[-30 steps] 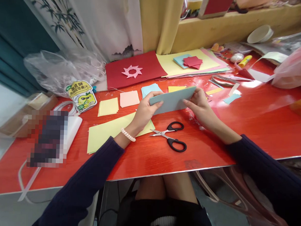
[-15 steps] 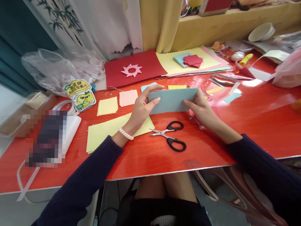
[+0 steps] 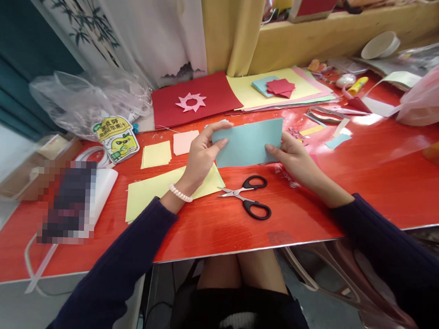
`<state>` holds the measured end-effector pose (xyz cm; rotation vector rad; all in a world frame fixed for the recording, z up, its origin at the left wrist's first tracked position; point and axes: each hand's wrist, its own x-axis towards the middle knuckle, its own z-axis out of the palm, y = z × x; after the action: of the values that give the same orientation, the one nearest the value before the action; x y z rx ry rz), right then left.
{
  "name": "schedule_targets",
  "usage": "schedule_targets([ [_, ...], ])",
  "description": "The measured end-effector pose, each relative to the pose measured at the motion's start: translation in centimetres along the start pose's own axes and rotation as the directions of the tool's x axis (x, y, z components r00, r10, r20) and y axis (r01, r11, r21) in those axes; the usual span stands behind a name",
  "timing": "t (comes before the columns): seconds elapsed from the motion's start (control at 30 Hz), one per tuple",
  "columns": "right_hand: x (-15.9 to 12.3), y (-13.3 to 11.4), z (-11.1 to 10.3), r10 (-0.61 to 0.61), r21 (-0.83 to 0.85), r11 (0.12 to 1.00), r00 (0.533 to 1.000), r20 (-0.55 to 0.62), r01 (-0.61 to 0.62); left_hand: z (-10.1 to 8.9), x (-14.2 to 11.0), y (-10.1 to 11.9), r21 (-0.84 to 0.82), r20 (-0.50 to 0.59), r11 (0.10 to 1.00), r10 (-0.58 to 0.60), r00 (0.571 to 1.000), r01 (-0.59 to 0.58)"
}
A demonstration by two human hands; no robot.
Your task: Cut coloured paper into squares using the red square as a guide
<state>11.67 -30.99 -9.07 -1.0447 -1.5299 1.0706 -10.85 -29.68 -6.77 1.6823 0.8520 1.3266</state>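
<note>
I hold a light blue sheet of paper (image 3: 247,140) upright above the red table (image 3: 348,188), between both hands. My left hand (image 3: 202,154) pinches its left edge, thumb in front and fingers behind. The right edge is pinched by my right hand (image 3: 292,155). Black-handled scissors (image 3: 247,195) lie shut on the table just below the sheet. A large pale yellow sheet (image 3: 157,188) lies under my left wrist.
Small yellow (image 3: 156,154) and pink (image 3: 184,141) paper squares lie left of the hands. A dark red sheet with a pink star cut-out (image 3: 191,101) and stacked coloured sheets (image 3: 279,92) lie at the back. A drink pouch (image 3: 116,137), plastic bags and a glue stick (image 3: 358,86) stand around.
The blue sheet has tipped up from nearly flat to facing me, showing more of its surface. Both hands kept their grip and shifted slightly.
</note>
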Motion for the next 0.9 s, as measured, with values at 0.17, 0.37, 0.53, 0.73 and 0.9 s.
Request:
schedule_targets([
  [0.17, -0.1, -0.5, -0.2, 0.01, 0.007, 1.0, 0.999, -0.039, -0.01, -0.1, 0.2, -0.2, -0.111, 0.088, 0.97, -0.206, 0.974, 0.216],
  [0.37, 0.0, -0.2, -1.7, 0.01, -0.022, 1.0, 0.999, -0.045, -0.011, 0.0, 0.3, 0.6, -0.157, 0.097, 0.952, -0.252, 0.963, 0.265],
  [0.53, 0.6, 0.2, -5.4, -0.085, 0.018, 0.995, 0.944, -0.318, 0.096, -0.7, 0.4, 1.7, 0.028, 0.075, 0.965, -0.263, 0.962, 0.261],
  [0.73, 1.3, 1.5, -6.8, 0.076, 0.17, 0.985, 0.815, -0.574, 0.028, 2.8, 2.2, 0.0, 0.539, 0.371, 0.842, -0.202, 0.906, -0.033],
  [0.9, 1.6, 2.4, -6.5, 0.068, 0.227, 0.968, 0.758, -0.649, 0.107, 10.8, 4.8, -1.2, 0.711, 0.48, 0.684, -0.306, 0.822, -0.16],
])
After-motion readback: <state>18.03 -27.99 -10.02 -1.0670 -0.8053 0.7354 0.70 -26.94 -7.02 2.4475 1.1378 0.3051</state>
